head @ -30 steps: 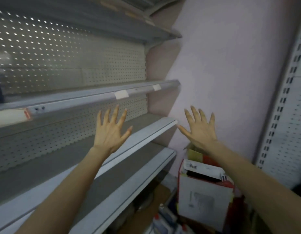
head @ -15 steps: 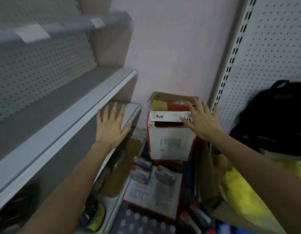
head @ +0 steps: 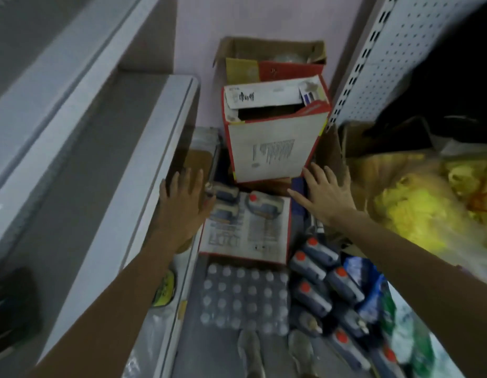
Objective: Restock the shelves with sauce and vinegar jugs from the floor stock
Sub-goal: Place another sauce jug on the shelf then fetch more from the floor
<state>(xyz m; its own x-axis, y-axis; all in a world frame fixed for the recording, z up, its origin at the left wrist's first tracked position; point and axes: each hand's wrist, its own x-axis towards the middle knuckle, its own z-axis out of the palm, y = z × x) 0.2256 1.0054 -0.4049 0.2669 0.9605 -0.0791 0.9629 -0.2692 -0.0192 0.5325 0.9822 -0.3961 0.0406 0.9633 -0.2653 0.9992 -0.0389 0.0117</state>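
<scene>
Grey metal shelves run along the outer side of the left hand, bare as far as they show. Beyond both hands a white carton with red edges stands upright, its top flaps partly open on a dark inside; what it holds cannot be told. Behind that, a brown box is open too, its contents blurred. Outward of the right hand a clear bag is stuffed with yellow packets. Between the two hands a flat open case lies on the floor with jugs at its far end, one red-capped, just beside the left fingers. Nearer than that, below the forearms, sits a wrapped pack of white-capped bottles. Under the right forearm, dark jugs with red caps lie loose in a row on the floor. Both hands are spread flat, palms down, fingers apart, holding nothing; the left hovers at the bottom shelf's edge, the right over the floor near the white carton's lower corner.
</scene>
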